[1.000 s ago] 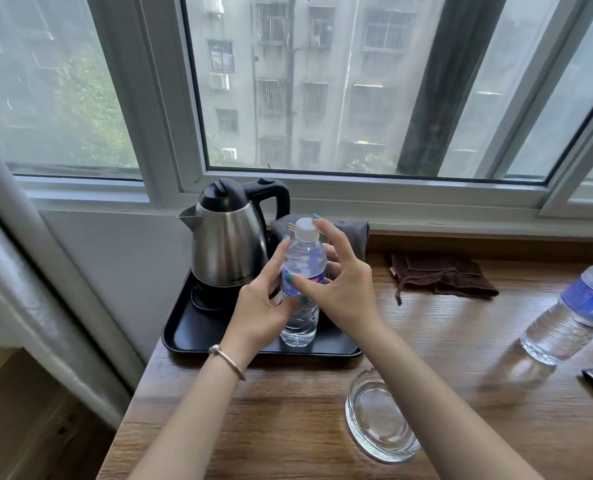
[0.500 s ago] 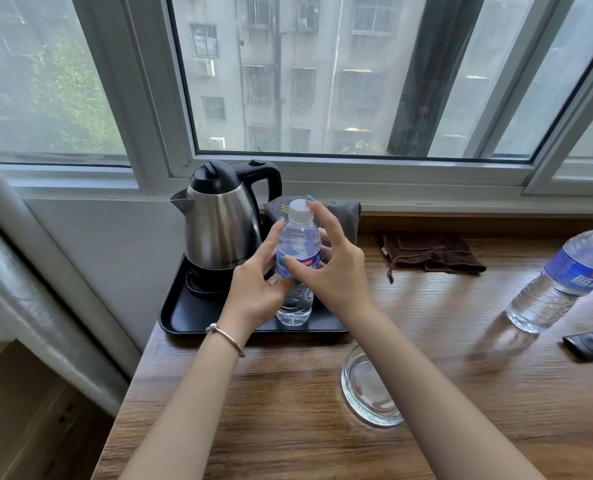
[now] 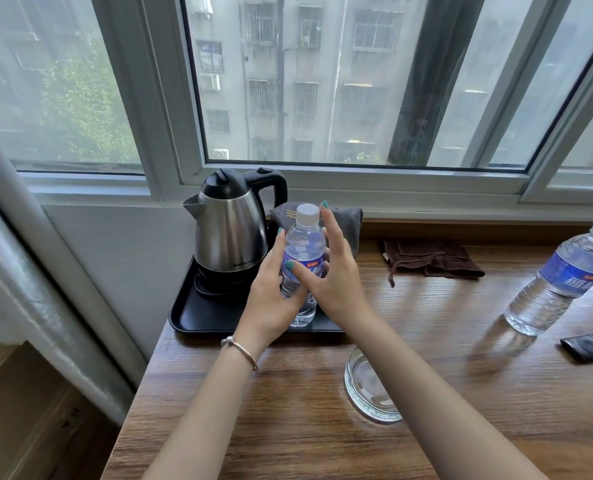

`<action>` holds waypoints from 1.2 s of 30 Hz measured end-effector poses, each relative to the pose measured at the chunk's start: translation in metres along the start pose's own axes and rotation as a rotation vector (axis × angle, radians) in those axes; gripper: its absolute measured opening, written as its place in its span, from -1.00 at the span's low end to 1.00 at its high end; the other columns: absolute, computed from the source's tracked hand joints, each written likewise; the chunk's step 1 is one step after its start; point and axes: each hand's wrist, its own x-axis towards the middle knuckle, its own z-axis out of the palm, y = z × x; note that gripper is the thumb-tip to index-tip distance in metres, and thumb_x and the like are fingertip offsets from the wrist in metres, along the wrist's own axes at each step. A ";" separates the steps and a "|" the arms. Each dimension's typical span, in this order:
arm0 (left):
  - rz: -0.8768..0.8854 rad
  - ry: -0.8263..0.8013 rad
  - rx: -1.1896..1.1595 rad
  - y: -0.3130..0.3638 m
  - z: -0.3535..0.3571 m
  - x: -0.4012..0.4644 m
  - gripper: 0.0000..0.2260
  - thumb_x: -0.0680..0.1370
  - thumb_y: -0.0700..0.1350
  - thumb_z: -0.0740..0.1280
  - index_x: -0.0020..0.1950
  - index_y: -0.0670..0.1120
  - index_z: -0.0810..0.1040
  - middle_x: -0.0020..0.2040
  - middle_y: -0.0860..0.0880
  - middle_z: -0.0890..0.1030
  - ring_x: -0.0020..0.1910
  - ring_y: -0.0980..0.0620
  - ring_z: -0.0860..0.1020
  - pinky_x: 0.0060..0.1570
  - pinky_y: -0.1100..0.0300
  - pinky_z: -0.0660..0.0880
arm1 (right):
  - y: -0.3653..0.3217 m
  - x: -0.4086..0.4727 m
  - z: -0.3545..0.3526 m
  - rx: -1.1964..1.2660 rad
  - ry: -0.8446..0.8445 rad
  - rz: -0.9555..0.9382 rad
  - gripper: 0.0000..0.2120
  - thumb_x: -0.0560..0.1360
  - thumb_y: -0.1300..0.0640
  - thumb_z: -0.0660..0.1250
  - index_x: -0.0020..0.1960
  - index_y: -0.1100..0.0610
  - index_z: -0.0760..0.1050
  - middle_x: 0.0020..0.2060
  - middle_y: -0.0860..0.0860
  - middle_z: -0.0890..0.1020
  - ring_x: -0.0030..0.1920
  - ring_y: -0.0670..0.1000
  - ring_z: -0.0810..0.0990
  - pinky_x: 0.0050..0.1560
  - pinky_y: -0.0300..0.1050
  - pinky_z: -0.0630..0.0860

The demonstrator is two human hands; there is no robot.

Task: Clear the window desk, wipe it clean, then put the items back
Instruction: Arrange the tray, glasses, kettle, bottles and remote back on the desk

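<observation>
bottle labels (image 3: 305,263) too blurred

Window frame (image 3: 354,181), curtain (image 3: 18,271), apartment block (image 3: 305,81) beyond the glass

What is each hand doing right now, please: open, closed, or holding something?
Left hand: holding the small water bottle upright on the black tray.
Right hand: open, fingers spread, thumb touching the bottle's label.
</observation>
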 end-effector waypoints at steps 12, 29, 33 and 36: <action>0.291 0.211 0.293 0.060 0.031 0.009 -0.27 0.46 -0.20 0.46 0.53 -0.07 0.15 0.55 -0.09 0.06 0.56 -0.04 -0.05 0.52 0.21 -0.08 | -0.010 -0.002 -0.080 -0.094 0.124 0.028 -0.21 0.39 -0.24 0.41 0.47 -0.46 0.03 0.23 -0.65 0.14 0.27 -0.54 0.22 0.17 -0.38 0.25; 0.384 -0.188 0.171 0.118 0.144 0.029 -0.16 0.50 -0.10 0.41 0.52 0.24 -0.11 0.54 0.18 -0.19 0.53 0.13 -0.27 0.51 0.06 -0.14 | -0.007 -0.012 -0.264 -0.754 0.577 0.083 -0.34 0.44 0.14 0.51 0.48 0.01 0.35 0.45 0.16 0.32 0.49 0.16 0.24 0.49 0.22 0.15; 0.324 -0.366 0.136 0.128 0.174 0.041 -0.17 0.49 -0.12 0.41 0.53 0.24 -0.08 0.58 0.09 -0.11 0.55 0.10 -0.20 0.49 0.13 -0.11 | 0.010 -0.018 -0.300 -0.717 0.685 0.240 -0.30 0.40 0.12 0.53 0.48 -0.06 0.35 0.47 0.20 0.27 0.49 0.19 0.22 0.46 0.29 0.15; 0.280 -0.438 0.093 0.136 0.202 0.049 -0.19 0.48 -0.17 0.41 0.57 0.12 0.00 0.58 -0.03 0.01 0.56 0.02 -0.11 0.52 0.11 -0.07 | 0.024 -0.023 -0.316 -0.616 0.660 0.345 -0.27 0.41 0.09 0.52 0.48 -0.18 0.29 0.51 0.19 0.20 0.52 0.16 0.16 0.47 0.18 0.20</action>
